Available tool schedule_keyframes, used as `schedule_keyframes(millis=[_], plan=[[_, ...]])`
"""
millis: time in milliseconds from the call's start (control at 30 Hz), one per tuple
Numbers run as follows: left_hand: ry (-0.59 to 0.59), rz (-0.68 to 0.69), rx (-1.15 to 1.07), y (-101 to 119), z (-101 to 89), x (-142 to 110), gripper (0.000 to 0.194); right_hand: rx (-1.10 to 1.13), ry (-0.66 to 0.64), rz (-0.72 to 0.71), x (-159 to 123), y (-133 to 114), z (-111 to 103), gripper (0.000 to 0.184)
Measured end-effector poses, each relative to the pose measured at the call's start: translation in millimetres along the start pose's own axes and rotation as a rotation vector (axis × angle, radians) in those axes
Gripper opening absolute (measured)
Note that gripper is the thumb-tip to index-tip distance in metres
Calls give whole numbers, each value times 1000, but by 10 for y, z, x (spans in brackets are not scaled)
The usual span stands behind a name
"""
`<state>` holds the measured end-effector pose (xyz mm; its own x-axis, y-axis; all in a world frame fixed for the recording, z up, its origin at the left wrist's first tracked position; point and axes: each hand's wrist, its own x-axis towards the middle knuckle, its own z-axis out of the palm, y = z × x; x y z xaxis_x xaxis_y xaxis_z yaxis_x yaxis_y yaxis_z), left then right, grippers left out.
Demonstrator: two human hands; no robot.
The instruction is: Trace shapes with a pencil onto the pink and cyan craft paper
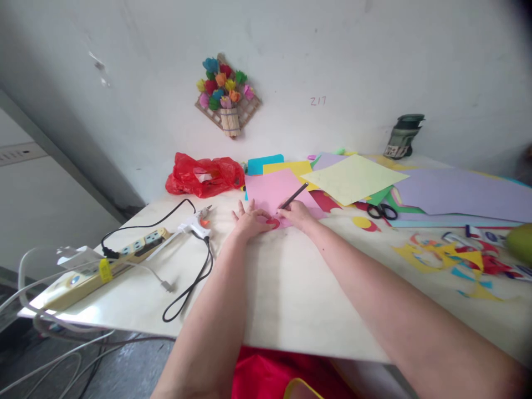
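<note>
Head cam, so looking down at a small red paper cutout point(273, 223) lying at the near edge of some pink paper point(270, 185) on the bench point(266, 299). Touching the cutout with the left hand point(251, 221), fingers spread wide, not closed around anything. Gripping a slanted dark pencil point(294, 196) in the right hand point(298, 213), fingers pinched shut near its lower end, just beside the cutout. Further left, can see a white glue gun point(195, 225), a power strip point(137, 250) and a crumpled red plastic bag point(205, 177). To the right, got a pale green sheet point(353, 178), black-handled scissors point(382, 211) and loose yellow paper scraps point(430, 257). Up on the wall, colorful flower decor point(226, 91).
</note>
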<state>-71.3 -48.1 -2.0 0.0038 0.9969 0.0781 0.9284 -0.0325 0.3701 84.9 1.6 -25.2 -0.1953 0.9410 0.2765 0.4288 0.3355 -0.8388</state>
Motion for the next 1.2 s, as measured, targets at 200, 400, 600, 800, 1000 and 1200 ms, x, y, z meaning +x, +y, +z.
schedule_keyframes(millis=[200,400,600,800,1000,1200], plan=[[4,-15,6,1,13,11,43,-71,-41,-43,2,28,0,17],[-5,-8,-19,-26,27,34,46,-125,-31,-62,4,43,2,17],[-20,-23,-28,-12,11,30,48,-135,-33,-86,11,59,-2,18],[-39,-28,-36,-9,4,39,48,-148,-22,-68,-7,34,-11,17],[-46,-19,-41,-1,-7,30,47,-151,-30,-53,-32,-27,-34,15],[-50,-22,-47,36,-35,9,43,-159,-30,-37,-40,-51,-39,15]])
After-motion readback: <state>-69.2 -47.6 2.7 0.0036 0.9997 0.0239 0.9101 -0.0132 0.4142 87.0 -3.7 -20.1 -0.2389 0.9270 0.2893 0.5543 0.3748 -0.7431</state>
